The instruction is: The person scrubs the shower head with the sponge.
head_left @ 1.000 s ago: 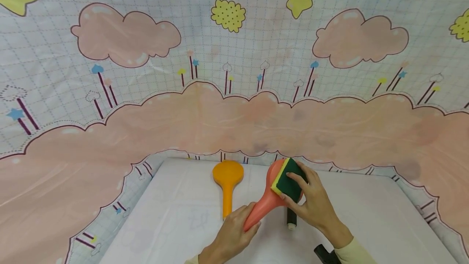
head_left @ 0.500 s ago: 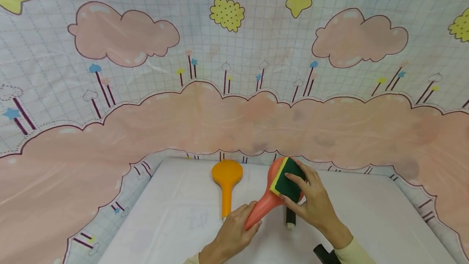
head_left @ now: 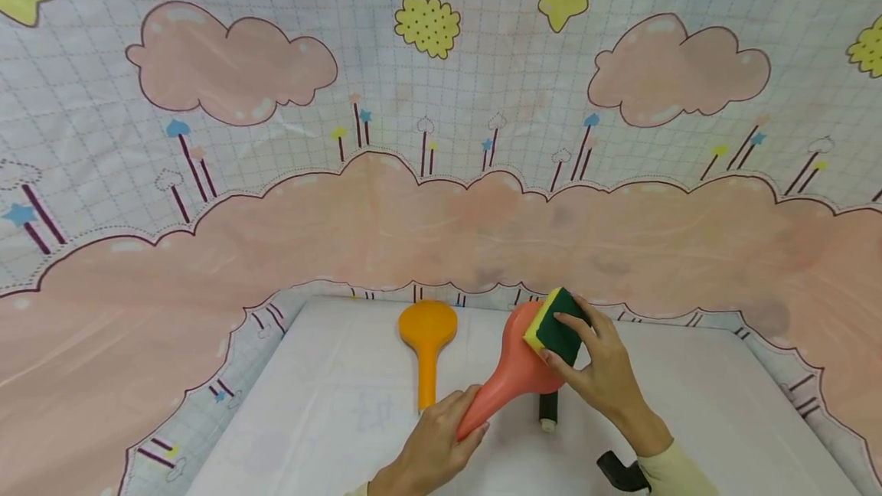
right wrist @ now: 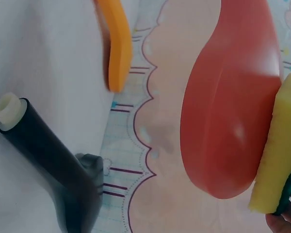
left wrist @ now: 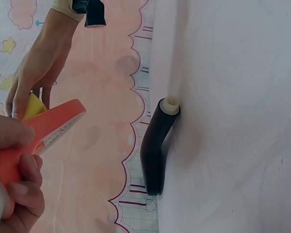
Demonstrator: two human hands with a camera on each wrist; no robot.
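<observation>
Coral-red plastic forms the paddle-shaped utensil [head_left: 513,381] held above the tabletop [head_left: 331,419], near the middle of its far half. The left hand [head_left: 430,454] grips the narrow handle end, with fingers and thumb curled round it; in the left wrist view the curled fingers [left wrist: 24,187] wrap the handle from below. The utensil's broad head is raised and tilted away from the person, toward the far edge.

The right hand [head_left: 596,373] holds a sponge [head_left: 556,327] with a yellow foam layer and a dark green scouring layer. Its fingers lie over the green face and the thumb sits at the near edge, pinching the sponge. The yellow layer presses against the upper right part of the utensil's head; the right wrist view shows the yellow foam [right wrist: 276,155] touching the red head's [right wrist: 228,111] edge.

An orange utensil [head_left: 427,343] of the same shape lies flat on the tabletop, left of the red one and apart from it, with its head toward the far edge. A black handle [head_left: 547,408] with a white tip lies on the tabletop below the red head, between the two hands, touched by neither. A patterned sheet [head_left: 441,197] with pink clouds rises behind the far edge.
</observation>
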